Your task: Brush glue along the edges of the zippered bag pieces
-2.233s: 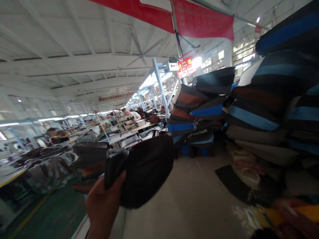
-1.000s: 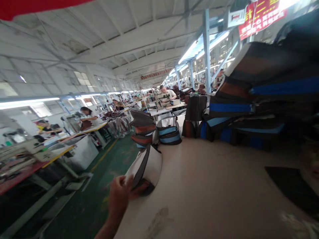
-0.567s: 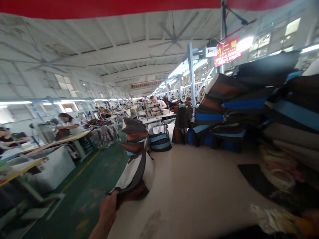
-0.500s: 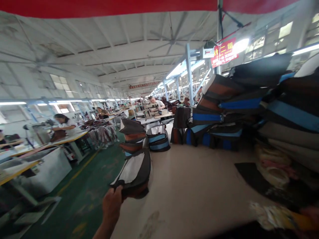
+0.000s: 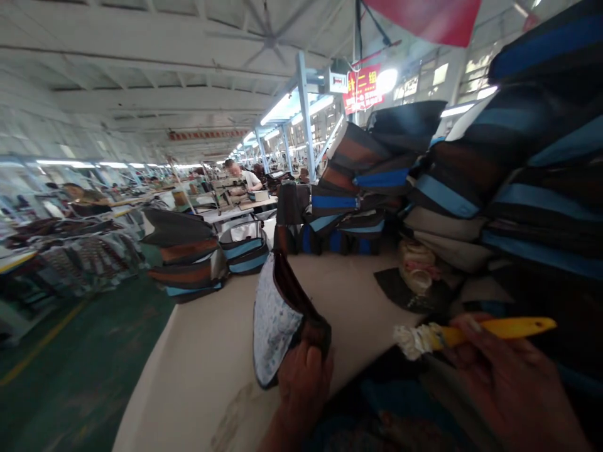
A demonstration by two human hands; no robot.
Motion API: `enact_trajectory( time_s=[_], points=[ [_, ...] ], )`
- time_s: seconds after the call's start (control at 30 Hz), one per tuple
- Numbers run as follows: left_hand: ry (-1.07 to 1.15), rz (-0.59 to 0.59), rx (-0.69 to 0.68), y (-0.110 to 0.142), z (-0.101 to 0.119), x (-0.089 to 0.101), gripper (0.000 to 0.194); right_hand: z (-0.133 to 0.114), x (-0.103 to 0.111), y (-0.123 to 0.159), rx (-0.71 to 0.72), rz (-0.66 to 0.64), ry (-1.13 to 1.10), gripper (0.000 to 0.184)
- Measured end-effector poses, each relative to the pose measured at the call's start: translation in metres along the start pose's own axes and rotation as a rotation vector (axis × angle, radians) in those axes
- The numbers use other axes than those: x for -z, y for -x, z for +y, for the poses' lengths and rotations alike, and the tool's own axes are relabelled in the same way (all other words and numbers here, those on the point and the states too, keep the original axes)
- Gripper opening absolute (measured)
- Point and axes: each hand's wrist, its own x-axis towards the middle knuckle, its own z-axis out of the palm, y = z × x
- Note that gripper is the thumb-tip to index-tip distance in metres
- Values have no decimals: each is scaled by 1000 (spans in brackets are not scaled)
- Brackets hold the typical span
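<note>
My left hand (image 5: 305, 380) is closed on the lower end of a curved fabric bag piece (image 5: 277, 323), which stands tilted above the table. The piece shows a pale blue-and-white patterned lining on one side and a dark brown opening on the other. At the lower right, my right hand (image 5: 511, 383) grips a brush (image 5: 509, 328) by its yellow handle. The brush points left, its bristles clumped with whitish stuff, and it is apart from the bag piece.
Pale table (image 5: 188, 358) with a stain near its front. Stacked brown, grey and blue bag pieces (image 5: 186, 251) stand at its left edge, with higher stacks (image 5: 532, 194) on the right. A crusted container (image 5: 419, 273) sits on dark cloth. A co-worker (image 5: 245, 176) is in the background.
My left hand has brought a bag piece from the table's left edge inward and turned it so the lining shows. The view has swung right; my right hand and brush now show clearly.
</note>
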Motion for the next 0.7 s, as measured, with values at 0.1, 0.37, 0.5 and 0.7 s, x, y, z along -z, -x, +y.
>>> enact_trajectory(
  time_s=[0.1,0.37,0.5,0.7],
  points=[
    [194,137,84,5,-23,9,13,-5,-2,0,-10,41,39,35],
    [488,-28,709,12,-53,22,61,9,-22,5,-108,-12,43,36],
    [609,-131,781,-9,-39,13,46,9,-36,12,-93,-47,56,38],
    [591,1,659,-32,-31,8,21,2,-32,15,-66,4,56,39]
  ],
)
